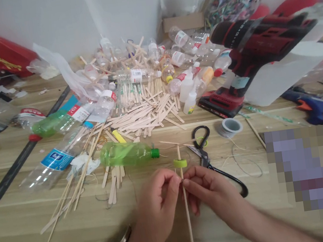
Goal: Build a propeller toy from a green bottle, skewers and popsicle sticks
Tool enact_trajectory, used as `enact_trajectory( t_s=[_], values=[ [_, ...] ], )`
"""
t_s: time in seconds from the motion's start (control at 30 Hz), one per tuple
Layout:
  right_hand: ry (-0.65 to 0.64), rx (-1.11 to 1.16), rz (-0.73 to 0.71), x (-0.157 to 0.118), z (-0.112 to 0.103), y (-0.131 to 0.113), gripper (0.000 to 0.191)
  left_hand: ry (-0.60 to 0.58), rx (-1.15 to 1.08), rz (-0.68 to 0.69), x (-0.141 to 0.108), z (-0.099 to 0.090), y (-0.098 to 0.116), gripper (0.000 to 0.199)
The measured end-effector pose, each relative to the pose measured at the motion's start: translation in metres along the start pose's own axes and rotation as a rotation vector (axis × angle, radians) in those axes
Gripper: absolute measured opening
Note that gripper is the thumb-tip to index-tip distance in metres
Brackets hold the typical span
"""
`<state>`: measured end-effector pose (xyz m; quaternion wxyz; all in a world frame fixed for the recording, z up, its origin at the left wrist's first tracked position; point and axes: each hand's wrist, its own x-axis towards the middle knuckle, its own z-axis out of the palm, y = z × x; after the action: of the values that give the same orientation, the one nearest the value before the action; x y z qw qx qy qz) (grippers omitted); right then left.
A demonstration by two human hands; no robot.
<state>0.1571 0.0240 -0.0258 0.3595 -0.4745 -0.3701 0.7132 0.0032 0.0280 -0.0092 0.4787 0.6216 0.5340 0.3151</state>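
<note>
A thin wooden stick (pixel 189 220) stands upright in front of me, running through a light green bottle cap (pixel 180 163). Just below the cap, my right hand (pixel 210 190) pinches the stick between thumb and fingers. My left hand (pixel 164 196) is closed in a pinch right beside it; what its fingertips hold is too small to make out. Near the stick's top lies a small crosspiece of thin wood (pixel 168 142). A green plastic bottle (pixel 127 153) lies on its side beyond my left hand. Black-handled scissors (pixel 204 159) rest beyond my right hand.
Flat wooden craft sticks (pixel 148 114) lie heaped behind, among many plastic bottles. A red and black cordless drill (pixel 259 52) stands at right, near a spool of wire (pixel 230 127) and a blue glue gun (pixel 311 107). A dark rod (pixel 11 178) crosses the left side.
</note>
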Motion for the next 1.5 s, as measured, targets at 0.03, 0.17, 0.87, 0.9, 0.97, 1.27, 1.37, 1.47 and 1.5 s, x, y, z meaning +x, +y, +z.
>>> enact_trajectory(
  t_s=[0.03, 0.17, 0.87, 0.9, 0.97, 1.27, 1.37, 1.47, 1.5],
  values=[
    [-0.006, 0.003, 0.022, 0.000, 0.000, 0.001, 0.050, 0.002, 0.035, -0.005, -0.002, 0.000, -0.002, 0.025],
    [-0.051, -0.034, 0.087, -0.001, -0.002, 0.002, 0.055, -0.008, 0.142, 0.017, -0.004, 0.000, -0.010, 0.025],
    [-0.163, -0.929, -0.488, -0.010, -0.019, -0.006, 0.019, -0.089, -0.120, 0.049, -0.001, -0.001, -0.009, 0.027],
    [-0.159, -0.936, -0.491, -0.009, -0.019, -0.004, 0.019, -0.110, -0.139, 0.045, -0.001, -0.001, -0.009, 0.028],
    [-0.147, -0.964, -0.503, -0.008, -0.020, 0.000, 0.019, -0.165, -0.189, -0.010, -0.002, 0.000, -0.009, 0.032],
    [-0.090, -1.080, -0.618, -0.007, -0.023, 0.003, 0.022, -0.261, -0.306, 0.002, 0.007, -0.001, -0.006, 0.034],
    [-0.108, -1.089, -0.628, -0.009, -0.023, 0.004, 0.022, -0.237, -0.158, 0.115, 0.006, -0.003, -0.003, 0.027],
    [-0.109, -1.112, -0.664, -0.011, -0.022, 0.005, 0.021, -0.235, -0.072, 0.134, 0.005, -0.004, 0.001, 0.022],
    [-0.116, -1.118, -0.661, -0.011, -0.022, 0.004, 0.020, -0.235, -0.056, 0.140, 0.004, -0.004, 0.002, 0.021]
  ],
)
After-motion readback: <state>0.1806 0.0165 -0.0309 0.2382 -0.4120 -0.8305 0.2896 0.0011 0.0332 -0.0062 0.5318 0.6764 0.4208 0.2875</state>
